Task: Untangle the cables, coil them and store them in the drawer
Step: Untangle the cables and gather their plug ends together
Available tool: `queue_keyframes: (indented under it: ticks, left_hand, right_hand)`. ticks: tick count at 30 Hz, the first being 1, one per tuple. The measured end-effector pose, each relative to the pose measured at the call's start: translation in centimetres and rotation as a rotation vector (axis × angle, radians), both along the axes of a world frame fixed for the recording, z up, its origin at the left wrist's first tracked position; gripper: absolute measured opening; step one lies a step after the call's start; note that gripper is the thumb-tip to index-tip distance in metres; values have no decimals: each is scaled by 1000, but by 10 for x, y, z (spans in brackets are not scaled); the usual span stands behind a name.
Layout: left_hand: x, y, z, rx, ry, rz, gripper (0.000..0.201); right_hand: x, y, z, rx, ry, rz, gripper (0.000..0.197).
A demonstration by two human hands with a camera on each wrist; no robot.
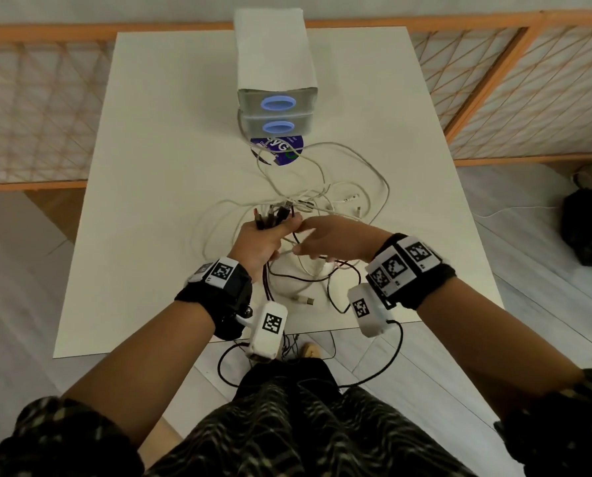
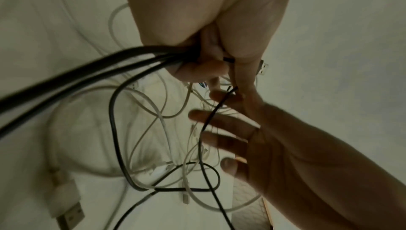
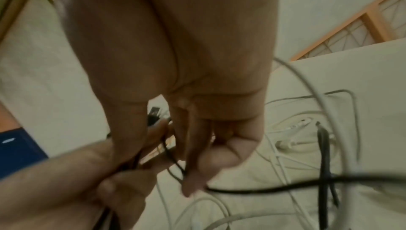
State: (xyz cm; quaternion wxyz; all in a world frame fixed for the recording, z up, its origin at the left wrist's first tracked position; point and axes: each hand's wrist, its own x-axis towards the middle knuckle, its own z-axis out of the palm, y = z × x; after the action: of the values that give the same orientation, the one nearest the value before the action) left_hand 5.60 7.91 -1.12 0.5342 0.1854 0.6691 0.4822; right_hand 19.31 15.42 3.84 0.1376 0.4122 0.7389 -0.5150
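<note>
My left hand [image 1: 265, 235] grips a bundle of black cables [image 1: 274, 215] above the table, their plugs sticking up past the fist. In the left wrist view the black cables [image 2: 87, 70] run out of the left hand [image 2: 197, 25] toward the lower left. My right hand [image 1: 325, 235] reaches in beside it, and the right hand [image 2: 252, 138] pinches a thin black cable [image 2: 208, 117] between thumb and index, other fingers spread. White cables [image 1: 353, 187] lie tangled beneath and beyond both hands. The drawer unit [image 1: 275, 63] stands at the far middle, both drawers closed.
A purple disc [image 1: 289, 146] lies in front of the drawer unit under a white cable. A white USB plug [image 1: 305, 300] rests near the table's front edge. The white table [image 1: 170, 166] is bare at left. A wooden lattice railing [image 1: 29, 108] surrounds it; a black bag [image 1: 587, 228] sits on the floor, right.
</note>
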Motion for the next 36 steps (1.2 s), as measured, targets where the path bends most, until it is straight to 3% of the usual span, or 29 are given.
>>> queue_keyframes:
  ticks: [3,5,9,14,16,19,22,25,29,31,34,36]
  left_hand:
    - [7,6,7,-9,-37,-41,34]
    - [8,11,14,10,-100,-67,31]
    - [3,11,19,38,-194,-94,35]
    - [4,7,10,34,-219,-66,20]
    - [0,8,10,50,-230,-48,25]
    - [-6,7,18,55,-84,-157,35]
    - [-4,2,31,40,-40,-305,38]
    - [1,-4,44,40,-77,-429,37]
    - [12,-13,55,77,-74,-554,37]
    - [16,-15,61,102,-57,-601,36]
    - [24,-17,71,151,-38,-630,35]
    - [29,-19,76,185,-32,-636,34]
  right_hand:
    - [-5,-9,0,198,92,-35,15]
    - [1,-20,-1,259,130,-91,18]
    - [29,-44,-4,240,220,-69,18]
    - [66,-55,-2,258,373,-5,15]
    - [78,-62,-2,236,416,33,14]
    - [91,-77,-10,174,270,182,17]
    - [96,-82,-22,144,54,328,35]
    - [97,-71,-13,178,69,97,28]
    - [100,-43,-16,498,88,-222,15]
    - [103,-33,-31,491,-92,-266,36]
    - [101,-42,-52,273,-419,90,53]
    - [93,-60,-54,172,-399,298,45]
